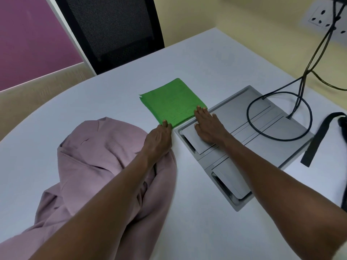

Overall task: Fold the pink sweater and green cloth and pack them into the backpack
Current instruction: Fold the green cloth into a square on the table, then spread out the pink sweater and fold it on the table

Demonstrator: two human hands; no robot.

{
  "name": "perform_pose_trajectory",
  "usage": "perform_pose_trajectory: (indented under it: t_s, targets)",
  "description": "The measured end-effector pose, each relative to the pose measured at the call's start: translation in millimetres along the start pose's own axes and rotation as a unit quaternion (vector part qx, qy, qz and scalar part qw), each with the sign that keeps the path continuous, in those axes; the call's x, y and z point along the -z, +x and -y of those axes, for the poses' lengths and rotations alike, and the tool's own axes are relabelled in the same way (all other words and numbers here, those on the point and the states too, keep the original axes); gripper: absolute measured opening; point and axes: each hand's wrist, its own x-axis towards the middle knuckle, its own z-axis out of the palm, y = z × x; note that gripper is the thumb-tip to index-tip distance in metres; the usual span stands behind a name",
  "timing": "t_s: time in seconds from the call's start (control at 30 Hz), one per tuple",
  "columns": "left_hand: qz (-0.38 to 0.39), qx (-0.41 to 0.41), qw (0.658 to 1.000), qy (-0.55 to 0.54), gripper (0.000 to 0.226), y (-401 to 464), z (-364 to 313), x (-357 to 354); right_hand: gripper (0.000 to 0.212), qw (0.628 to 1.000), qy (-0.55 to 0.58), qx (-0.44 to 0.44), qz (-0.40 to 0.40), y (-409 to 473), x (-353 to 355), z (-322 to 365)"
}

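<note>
The green cloth (pixel 173 102) lies folded into a neat square on the white table (pixel 187 59). My left hand (pixel 158 140) touches its near corner with the fingertips. My right hand (pixel 208 126) lies flat with straight fingers, its tips on the cloth's right corner and its palm over the grey panel. The pink sweater (pixel 93 166) lies crumpled and unfolded at the near left, under my left forearm. Only a black strap (pixel 319 136) shows at the right edge; the backpack itself is out of view.
A grey cable panel (pixel 272 132) with flaps is set into the table at the right, with black cables (pixel 249 119) looping over it toward a wall socket (pixel 323 17). A black mesh chair (pixel 112 30) stands behind the table.
</note>
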Motion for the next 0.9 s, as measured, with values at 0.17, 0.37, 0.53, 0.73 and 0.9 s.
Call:
perform_pose_trajectory:
  t_s: [0.17,0.37,0.53,0.73,0.9]
  targets:
    - [0.034,-0.012,0.999,-0.006,0.056,-8,3,2,0.061,1.000,0.009,-0.010,0.017,-8,7,5]
    - [-0.041,0.034,0.998,-0.045,0.065,-57,3,2,0.059,0.989,0.124,-0.028,-0.079,-42,12,43]
    - [-0.119,0.131,0.980,-0.088,0.065,-131,11,13,0.062,0.964,0.250,-0.005,-0.090,-112,-19,111]
    - [-0.094,0.396,0.898,-0.170,0.116,-192,18,22,0.069,0.938,0.342,-0.028,-0.045,-183,-54,184]
    - [-0.057,0.499,0.806,-0.314,0.137,-229,24,15,0.067,0.946,0.321,-0.030,-0.018,-217,-66,197]
